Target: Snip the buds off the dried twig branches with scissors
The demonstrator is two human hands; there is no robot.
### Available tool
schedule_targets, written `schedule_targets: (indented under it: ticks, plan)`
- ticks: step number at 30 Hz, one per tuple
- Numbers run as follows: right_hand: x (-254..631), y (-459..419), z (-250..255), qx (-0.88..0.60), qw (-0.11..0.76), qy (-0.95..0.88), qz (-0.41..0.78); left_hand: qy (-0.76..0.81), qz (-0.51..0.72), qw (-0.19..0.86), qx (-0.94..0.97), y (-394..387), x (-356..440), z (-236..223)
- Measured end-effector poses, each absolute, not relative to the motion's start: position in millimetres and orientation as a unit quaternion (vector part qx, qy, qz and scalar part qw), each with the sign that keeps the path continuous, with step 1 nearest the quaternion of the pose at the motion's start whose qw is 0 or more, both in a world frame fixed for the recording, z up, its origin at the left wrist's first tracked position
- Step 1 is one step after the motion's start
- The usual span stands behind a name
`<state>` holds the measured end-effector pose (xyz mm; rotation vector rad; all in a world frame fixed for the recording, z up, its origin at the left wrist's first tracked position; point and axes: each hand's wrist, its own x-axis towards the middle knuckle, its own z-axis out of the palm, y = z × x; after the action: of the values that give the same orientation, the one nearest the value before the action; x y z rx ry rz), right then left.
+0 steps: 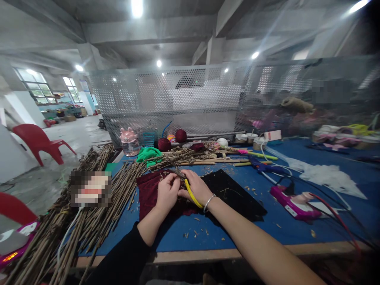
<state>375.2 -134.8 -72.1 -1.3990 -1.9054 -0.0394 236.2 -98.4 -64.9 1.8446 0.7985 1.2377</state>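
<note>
My right hand (197, 188) is wrapped round a pair of yellow-handled scissors (192, 194), its dark metal end pointing away from me beside my left hand. The fingers of my left hand (168, 192) are closed in a pinch close to the blades; what they hold is hidden, though dry brown plant bits show around the fingertips. Both hands are over a dark red cloth (147, 192). A black cloth (233, 192) lies to the right, partly behind my right wrist. Small dry flakes are scattered on the blue tabletop (208, 237).
Long bundles of dried stems (118, 194) cover the table's left side, with a phone on a white cable there. More stems (184, 156) and dark red balls (181, 135) lie at the back. A blue glue gun (264, 166) and a magenta power strip (293, 204) sit right.
</note>
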Motion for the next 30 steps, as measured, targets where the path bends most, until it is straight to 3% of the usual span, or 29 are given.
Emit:
schedule_targets:
  ticks: [16, 23, 30]
  plan:
    - [373.3, -138.3, -68.9, -0.574, 0.384, -0.720, 0.067, 0.339, 0.476, 0.334, 0.739, -98.5, 234.8, -65.2]
    - [372.0, -137.6, -71.6, -0.594, 0.339, -0.729, 0.031, 0.330, 0.500, 0.380, 0.704, -96.7, 234.9, -62.4]
    - [372.2, -136.8, -72.9, -0.567, 0.356, -0.741, 0.037, 0.320, 0.490, 0.389, 0.712, -97.5, 235.7, -62.4]
